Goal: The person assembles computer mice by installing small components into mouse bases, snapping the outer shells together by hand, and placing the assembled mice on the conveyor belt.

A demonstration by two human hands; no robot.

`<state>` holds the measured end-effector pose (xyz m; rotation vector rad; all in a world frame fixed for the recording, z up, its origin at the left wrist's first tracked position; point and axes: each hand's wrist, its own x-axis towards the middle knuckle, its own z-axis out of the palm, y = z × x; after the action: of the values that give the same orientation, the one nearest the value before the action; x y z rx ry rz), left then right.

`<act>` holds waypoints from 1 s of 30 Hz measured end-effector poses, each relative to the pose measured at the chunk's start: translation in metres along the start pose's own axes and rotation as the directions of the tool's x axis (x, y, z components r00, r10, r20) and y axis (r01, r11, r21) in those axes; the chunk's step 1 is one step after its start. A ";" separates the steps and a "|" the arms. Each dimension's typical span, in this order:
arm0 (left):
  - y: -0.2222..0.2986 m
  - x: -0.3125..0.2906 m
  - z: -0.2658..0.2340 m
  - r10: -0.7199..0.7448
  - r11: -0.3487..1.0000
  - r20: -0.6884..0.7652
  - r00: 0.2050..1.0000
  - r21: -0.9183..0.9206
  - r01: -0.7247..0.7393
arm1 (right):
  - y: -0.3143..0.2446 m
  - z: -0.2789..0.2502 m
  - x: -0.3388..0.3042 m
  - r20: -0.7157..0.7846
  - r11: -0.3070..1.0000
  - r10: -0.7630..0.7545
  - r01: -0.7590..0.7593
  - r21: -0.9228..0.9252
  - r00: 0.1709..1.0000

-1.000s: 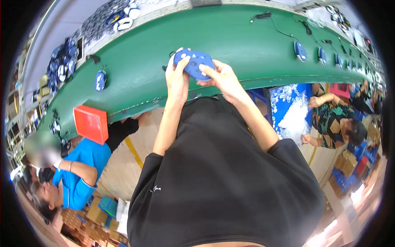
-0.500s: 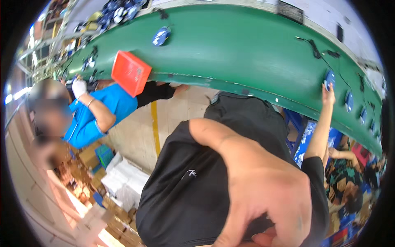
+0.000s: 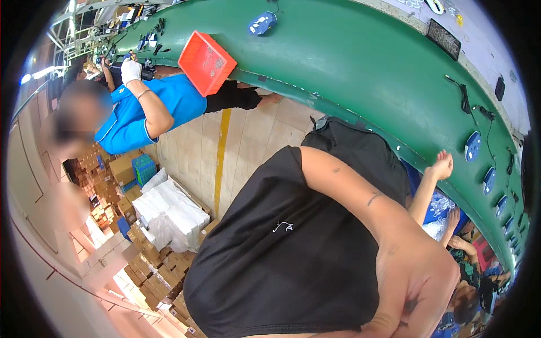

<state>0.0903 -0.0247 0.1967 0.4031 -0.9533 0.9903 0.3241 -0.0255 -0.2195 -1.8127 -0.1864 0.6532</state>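
Note:
My left hand (image 3: 420,281) is large and near at the bottom, its arm crossing my black shirt (image 3: 276,242). Its fingers are curled in and partly cut off by the lower edge, so what they hold, if anything, is hidden. Farther right, my right hand (image 3: 442,166) hovers by the near edge of the green belt (image 3: 349,56), fingers loosely curled and nothing in them. Nearest to it on the belt lies a blue oval corded device (image 3: 473,147) with white marks. Another such blue device (image 3: 489,181) lies just beyond.
A blue device (image 3: 262,23) lies farther left on the belt. A red bin (image 3: 207,63) stands at the belt's near edge beside a person in a blue shirt (image 3: 152,107). Another person (image 3: 465,293) sits at far right. White-covered goods (image 3: 169,211) and cartons (image 3: 152,276) stand at left.
My right hand has let go of the blue device, which now lies on the belt, and drawn back toward me. The view has shifted, and my left hand appears farther right and lower.

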 end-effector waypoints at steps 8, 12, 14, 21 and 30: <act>0.034 -0.006 -0.034 -0.329 0.633 -0.292 0.898 0.637 0.439 | 0.007 0.009 -0.035 0.147 1.000 0.028 -0.029 0.004 0.989; 0.041 -0.014 -0.009 -0.139 0.728 -0.397 0.907 0.580 0.366 | -0.005 0.012 -0.050 0.239 0.997 0.059 -0.068 0.029 0.969; 0.031 -0.006 0.026 -0.159 0.737 -0.447 0.880 0.539 0.407 | -0.010 0.015 -0.063 0.259 0.998 0.056 -0.054 -0.014 0.964; 0.051 0.017 0.047 -0.411 0.414 -0.394 0.822 0.722 0.554 | -0.005 0.018 -0.082 0.320 0.991 0.127 -0.107 -0.080 0.939; 0.036 0.027 0.033 -0.492 0.186 -0.375 0.785 0.836 0.516 | -0.001 0.001 -0.063 0.303 0.981 0.151 -0.106 -0.160 0.941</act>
<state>0.0498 -0.0139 0.2329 1.5862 -0.0438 0.7863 0.2717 -0.0516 -0.1973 -1.8589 -0.3364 1.0462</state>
